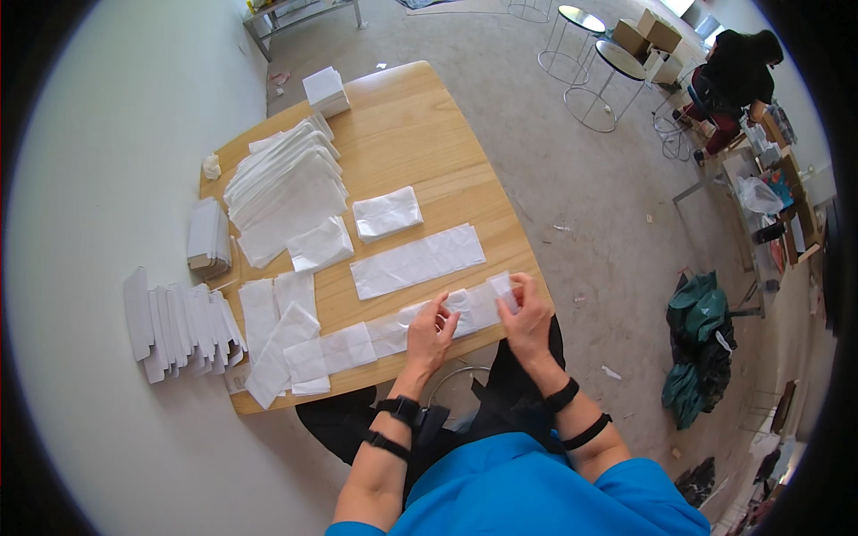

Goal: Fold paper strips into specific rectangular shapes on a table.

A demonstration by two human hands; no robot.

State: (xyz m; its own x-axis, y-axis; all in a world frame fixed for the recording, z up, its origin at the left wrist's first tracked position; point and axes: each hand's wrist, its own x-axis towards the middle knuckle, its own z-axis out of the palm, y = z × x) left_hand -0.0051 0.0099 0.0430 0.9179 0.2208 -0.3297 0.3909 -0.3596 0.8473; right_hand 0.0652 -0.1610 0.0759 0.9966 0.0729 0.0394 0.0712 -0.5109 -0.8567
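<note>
Right hand (529, 314) pinches the right end of a thin, translucent white strip (483, 309) — long axis running leftward along the tan wooden table (427, 116) — left hand (431, 332), thumb and fingers apart, over it.

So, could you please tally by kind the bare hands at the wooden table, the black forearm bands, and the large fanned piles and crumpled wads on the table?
Left hand and right hand: 2
Black forearm bands: 4
Large fanned pile of white sheets: 1
Crumpled white wad: 1
Total: 8
</note>
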